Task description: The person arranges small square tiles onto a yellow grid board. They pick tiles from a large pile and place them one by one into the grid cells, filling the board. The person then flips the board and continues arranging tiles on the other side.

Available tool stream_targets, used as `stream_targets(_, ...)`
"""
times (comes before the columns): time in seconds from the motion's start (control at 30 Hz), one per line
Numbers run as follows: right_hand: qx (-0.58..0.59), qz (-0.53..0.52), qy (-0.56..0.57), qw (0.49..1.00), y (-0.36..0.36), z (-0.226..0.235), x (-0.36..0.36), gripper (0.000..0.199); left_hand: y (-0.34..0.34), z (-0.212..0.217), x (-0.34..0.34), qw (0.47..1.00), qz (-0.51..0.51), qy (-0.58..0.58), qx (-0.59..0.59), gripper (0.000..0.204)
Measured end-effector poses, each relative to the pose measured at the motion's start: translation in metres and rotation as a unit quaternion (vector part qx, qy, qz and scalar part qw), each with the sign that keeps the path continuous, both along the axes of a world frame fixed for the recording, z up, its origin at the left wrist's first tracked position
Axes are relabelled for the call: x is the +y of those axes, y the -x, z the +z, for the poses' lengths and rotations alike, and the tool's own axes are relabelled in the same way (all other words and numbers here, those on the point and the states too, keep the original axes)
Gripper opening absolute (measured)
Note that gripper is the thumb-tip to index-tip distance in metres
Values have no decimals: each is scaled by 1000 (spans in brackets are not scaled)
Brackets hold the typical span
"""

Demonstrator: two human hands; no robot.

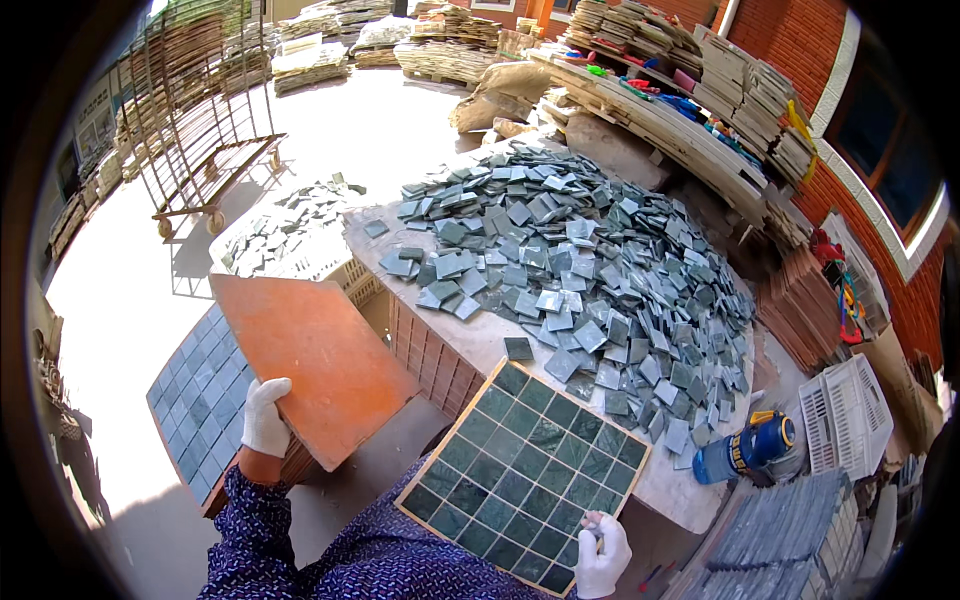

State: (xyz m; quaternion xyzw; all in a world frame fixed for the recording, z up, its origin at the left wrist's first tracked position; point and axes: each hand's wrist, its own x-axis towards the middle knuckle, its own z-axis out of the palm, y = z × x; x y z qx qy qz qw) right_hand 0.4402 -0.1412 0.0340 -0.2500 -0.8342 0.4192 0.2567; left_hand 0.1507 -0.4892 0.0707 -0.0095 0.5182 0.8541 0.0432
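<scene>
Two gloved hands are at work, each on its own board. At the far left, low on the ground side, a filled tray of blue-grey tiles [195,390] lies tilted, partly covered by the orange board [310,365] that rests on top of it. The left hand [264,416], in a white glove, is clamped on the near left edge of that orange board, fingers curled over the rim and the wrist bent upward from a blue patterned sleeve; the grip at the edge looks suited to tipping or sliding the board. Right of it, a brick-faced support carries the tabletop [480,345], with a white plastic crate [310,262] of loose tiles behind the board. Near the middle, the gridded tray of green square tiles [525,470] sits at the near edge of the tabletop, turned cornerwise, close to the body so both arms can reach it. The right hand [602,555] is closed on that tray's near right corner, pinching something small that I cannot tell apart. Beyond, a wide heap of loose grey-green tiles [580,270] covers the tabletop within easy reach. Further right a blue and yellow bottle [745,448] lies on its side, then a white basket [848,415]
</scene>
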Motion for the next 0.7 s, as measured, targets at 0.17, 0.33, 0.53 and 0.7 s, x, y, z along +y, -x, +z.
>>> stream_targets(0.17, 105, 89, 109, 984, 35, -16, -16, 36, -69, 77, -36, 997, 9, 44, 59, 75)
stream_targets(0.33, 109, 198, 292, 929, 48, -13, -24, 83, -85, 74, -5, 990, -126, -56, 6, 79)
stream_targets(0.53, 13, 59, 306, 950, -35, 1, -9, 56, -56, -9, 36, 937, -316, 120, -88, 61)
stream_targets(0.7, -34, -82, 132, 987, -89, -15, -21, 40, -51, -93, 76, 903, -359, 232, -31, 50)
